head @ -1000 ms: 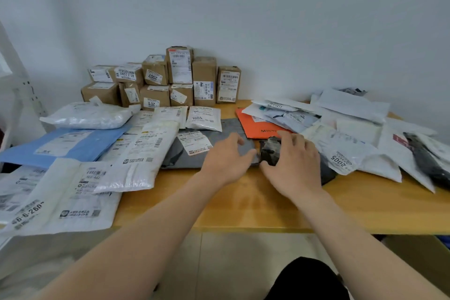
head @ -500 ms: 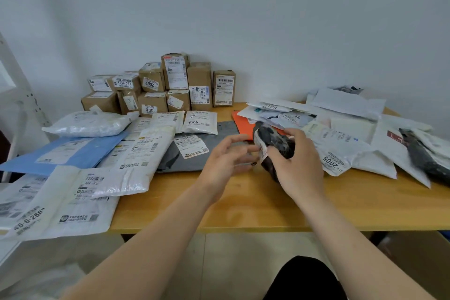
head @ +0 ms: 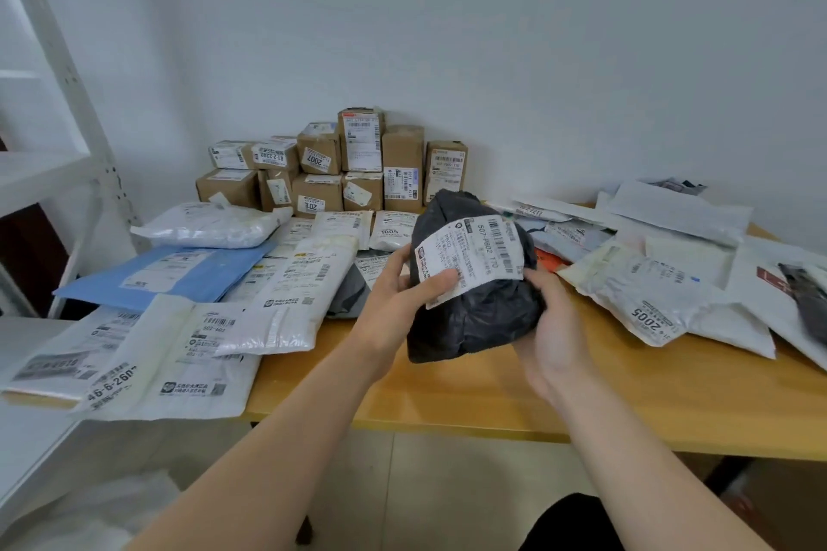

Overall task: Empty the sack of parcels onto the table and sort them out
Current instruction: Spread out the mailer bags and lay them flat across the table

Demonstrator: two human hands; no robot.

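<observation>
A black plastic parcel with a white shipping label is held up above the wooden table, label facing me. My left hand grips its left side, thumb pressed on the label's lower corner. My right hand cups and grips the parcel's right underside. On the table's left lie white mailer bags and a blue mailer. A heap of white mailers covers the right side. Brown cardboard boxes are stacked at the back against the wall.
A grey mailer and an orange one lie mid-table behind the held parcel. A white shelf frame stands at the left. A black parcel lies at the far right. Bare tabletop shows along the front edge.
The black parcel has been lifted off the table and turned so its label faces me. Both hands rose with it, and my left hand has closed onto it.
</observation>
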